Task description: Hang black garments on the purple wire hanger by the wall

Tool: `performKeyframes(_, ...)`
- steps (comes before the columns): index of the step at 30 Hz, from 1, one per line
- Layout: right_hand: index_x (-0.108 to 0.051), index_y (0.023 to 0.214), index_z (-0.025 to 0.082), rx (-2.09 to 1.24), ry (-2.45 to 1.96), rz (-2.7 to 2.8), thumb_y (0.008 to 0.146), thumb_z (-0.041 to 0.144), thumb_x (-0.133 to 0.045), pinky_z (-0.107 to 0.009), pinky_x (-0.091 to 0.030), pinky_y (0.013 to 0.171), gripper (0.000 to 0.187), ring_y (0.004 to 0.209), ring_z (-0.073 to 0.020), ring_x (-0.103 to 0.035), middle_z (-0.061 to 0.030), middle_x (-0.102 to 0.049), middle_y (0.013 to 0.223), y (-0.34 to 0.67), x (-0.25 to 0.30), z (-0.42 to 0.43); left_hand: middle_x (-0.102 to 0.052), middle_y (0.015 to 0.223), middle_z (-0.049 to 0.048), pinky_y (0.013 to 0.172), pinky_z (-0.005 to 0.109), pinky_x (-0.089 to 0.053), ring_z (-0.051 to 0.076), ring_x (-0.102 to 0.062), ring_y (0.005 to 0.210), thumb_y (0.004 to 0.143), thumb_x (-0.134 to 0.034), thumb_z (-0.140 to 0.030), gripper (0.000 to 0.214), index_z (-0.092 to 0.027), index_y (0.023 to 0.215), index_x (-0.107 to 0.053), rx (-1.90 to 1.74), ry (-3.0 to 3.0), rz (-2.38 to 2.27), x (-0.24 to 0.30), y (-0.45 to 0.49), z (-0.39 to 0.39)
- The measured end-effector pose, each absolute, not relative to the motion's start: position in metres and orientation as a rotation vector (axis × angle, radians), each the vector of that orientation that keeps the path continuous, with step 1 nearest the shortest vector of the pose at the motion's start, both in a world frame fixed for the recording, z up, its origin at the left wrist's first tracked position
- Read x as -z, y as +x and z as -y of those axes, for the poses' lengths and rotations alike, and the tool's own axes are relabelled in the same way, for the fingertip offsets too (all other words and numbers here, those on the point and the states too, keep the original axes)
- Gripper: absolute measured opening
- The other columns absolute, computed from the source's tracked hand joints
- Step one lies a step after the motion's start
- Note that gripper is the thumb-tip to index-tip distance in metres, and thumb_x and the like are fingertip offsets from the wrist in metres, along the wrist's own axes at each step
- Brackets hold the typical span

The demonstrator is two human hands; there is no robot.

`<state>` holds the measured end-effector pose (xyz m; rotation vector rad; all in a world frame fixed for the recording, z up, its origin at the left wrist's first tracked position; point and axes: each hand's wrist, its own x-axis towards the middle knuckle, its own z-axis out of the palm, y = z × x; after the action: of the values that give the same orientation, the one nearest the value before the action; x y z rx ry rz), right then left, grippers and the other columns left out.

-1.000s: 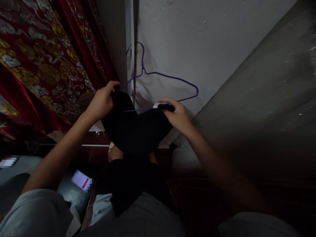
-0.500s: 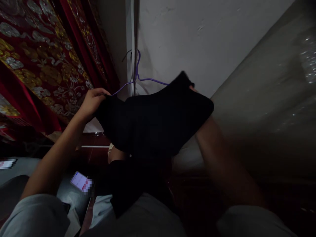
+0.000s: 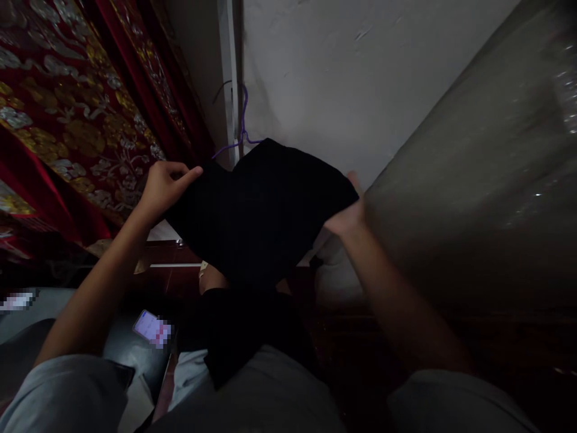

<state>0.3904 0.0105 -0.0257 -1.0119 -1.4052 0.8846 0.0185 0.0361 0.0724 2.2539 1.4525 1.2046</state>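
Note:
A black garment (image 3: 261,210) is spread between my hands, its kind unclear in the dim light. My left hand (image 3: 167,185) pinches its left upper corner between thumb and fingers. At the opposite edge, my right hand (image 3: 346,218) holds the cloth with the palm showing; most of its fingers are behind the fabric. A purple hanger (image 3: 244,114) rises above the garment's top edge, its hook up beside a narrow pale upright. The cloth covers the lower part of the hanger and nearly all of its right arm.
A red curtain with gold and silver patterns (image 3: 99,120) hangs at left. Behind the garment is a pale wall (image 3: 324,78); a large plastic-wrapped surface (image 3: 451,180) slopes along the right. A lit phone (image 3: 151,326) lies on a dark seat (image 3: 130,352) at lower left.
My right hand has moved left and down, bringing the garment's right side with it. The cloth now covers most of the hanger's right arm. My left hand stays nearly in place.

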Motion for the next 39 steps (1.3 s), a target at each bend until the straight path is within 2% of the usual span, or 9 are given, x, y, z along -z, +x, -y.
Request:
performKeyframes(2,-0.072,0.107,0.021,-1.011,-1.01,1.341,0.096,0.078,-0.011,-0.046,-0.057,0.086,0.084,0.104,-0.0294,-0.07,-0.0144,-0.073,0.103,0.401,0.015,-0.009,-0.064,0.07,0.0031,0.082,0.029,-0.052,0.019,-0.064,0.082,0.09,-0.069,-0.043,0.031,-0.017,0.073,-0.069,-1.173,2.3,-1.446,-0.074,0.022,-0.035)
performKeyframes(5,-0.073,0.102,0.024,-1.096,-1.022,1.375,0.088,0.063,-0.052,-0.044,-0.056,0.088,0.046,0.1,-0.0305,-0.071,-0.0091,-0.074,0.091,0.407,-0.011,0.007,-0.073,0.095,0.0056,0.098,0.033,-0.052,0.022,-0.066,0.099,0.093,-0.064,-0.036,0.021,-0.018,0.093,-0.074,-1.205,2.389,-1.326,-0.082,0.034,-0.041)
performKeyframes(8,-0.073,0.098,0.028,-1.104,-1.016,1.404,0.081,0.045,-0.063,-0.045,-0.058,0.087,0.025,0.097,-0.0321,-0.072,-0.0053,-0.074,0.089,0.399,-0.037,0.026,-0.072,0.119,0.0066,0.112,0.038,-0.047,0.024,-0.064,0.121,0.098,-0.054,-0.028,0.028,-0.021,0.118,-0.072,-1.155,2.502,-1.187,-0.093,0.045,-0.041)
performKeyframes(14,-0.07,0.101,0.035,-1.007,-0.948,1.368,0.084,0.048,-0.055,-0.046,-0.06,0.079,0.027,0.099,-0.0339,-0.072,-0.0037,-0.074,0.094,0.382,-0.062,0.046,-0.036,0.168,0.0072,0.131,0.043,-0.019,0.024,-0.029,0.158,0.104,-0.053,-0.028,0.055,-0.023,0.158,-0.041,-1.129,2.8,-1.026,-0.106,0.046,-0.013)
performKeyframes(21,-0.06,0.122,0.031,-1.273,-0.588,1.912,0.078,0.028,-0.081,-0.031,-0.059,0.071,0.049,0.088,-0.0211,-0.073,-0.001,-0.074,0.105,0.339,-0.043,0.087,-0.072,0.108,0.0092,0.096,0.034,-0.054,0.019,-0.069,0.104,0.11,-0.036,-0.033,0.039,-0.012,0.124,-0.065,-1.204,1.692,-0.986,-0.11,0.058,0.025)
performKeyframes(27,-0.047,0.153,0.028,-1.221,-0.328,2.423,0.085,0.016,-0.069,-0.034,-0.055,0.102,0.072,0.121,-0.0199,-0.068,-0.0093,-0.062,0.144,0.264,0.003,0.106,-0.071,0.112,0.0094,0.078,0.033,-0.059,0.018,-0.072,0.087,0.084,-0.062,-0.017,0.036,-0.018,0.12,-0.062,-0.95,1.276,-1.044,-0.078,0.057,0.071)
performKeyframes(33,-0.075,0.107,0.021,-1.028,-0.415,2.084,0.095,0.027,-0.065,-0.031,-0.058,0.084,0.017,0.096,-0.0179,-0.073,-0.0052,-0.077,0.102,0.291,-0.008,0.072,-0.071,0.099,0.0036,0.066,0.027,-0.052,0.017,-0.066,0.081,0.076,-0.067,-0.021,0.033,-0.022,0.109,-0.067,-0.709,1.626,-1.177,-0.081,0.032,0.106)
performKeyframes(36,-0.073,0.116,0.025,-0.692,-0.691,1.883,0.085,0.033,-0.076,-0.039,-0.054,0.101,0.032,0.115,-0.0235,-0.067,-0.0068,-0.073,0.122,0.318,-0.008,0.042,-0.067,0.084,0.0026,0.062,0.026,-0.05,0.016,-0.063,0.075,0.081,-0.073,-0.028,0.018,-0.021,0.097,-0.071,-0.764,1.897,-1.239,-0.092,0.021,0.105)
performKeyframes(39,-0.075,0.106,0.023,-0.888,-0.847,1.938,0.083,0.058,-0.073,-0.041,-0.055,0.097,0.042,0.107,-0.0251,-0.068,-0.0071,-0.074,0.113,0.332,0.009,0.019,-0.067,0.084,0.0025,0.058,0.024,-0.047,0.013,-0.06,0.068,0.082,-0.075,-0.028,0.016,-0.021,0.096,-0.073,-0.981,2.015,-1.265,-0.098,0.016,0.094)
